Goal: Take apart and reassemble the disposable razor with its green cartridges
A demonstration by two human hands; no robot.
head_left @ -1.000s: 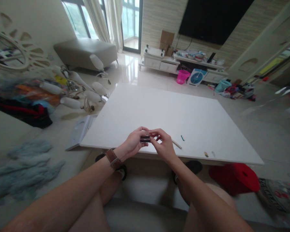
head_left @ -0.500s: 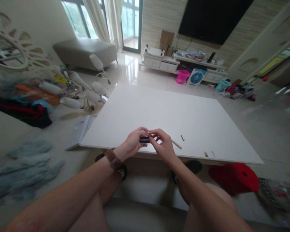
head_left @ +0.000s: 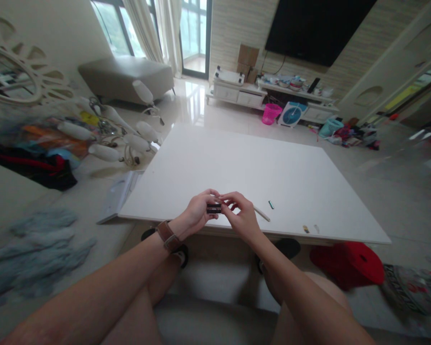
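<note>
Above the near edge of the white table (head_left: pixel 237 163), my left hand (head_left: pixel 197 212) is closed around a small black rectangular object (head_left: pixel 214 209) with a pale stripe along it. My right hand (head_left: pixel 241 214) pinches at the right end of that object, thumb and fingers drawn together. The fingertips of both hands meet there and partly cover it. A white stick (head_left: pixel 262 213) lies on the table just right of my right hand. Beyond it rests a small green cylinder (head_left: pixel 271 205) that looks like a battery.
Two tiny items, one yellowish (head_left: pixel 306 229) and one clear (head_left: pixel 316 229), lie near the table's front edge. A red object (head_left: pixel 355 263) stands off the table's right front corner. On the left are a lamp with white shades (head_left: pixel 136 142) and grey cloth (head_left: pixel 39 254) on the floor.
The black object has tilted slightly in my fingers, and its pale stripe looks narrower. Both hands stay in nearly the same place.
</note>
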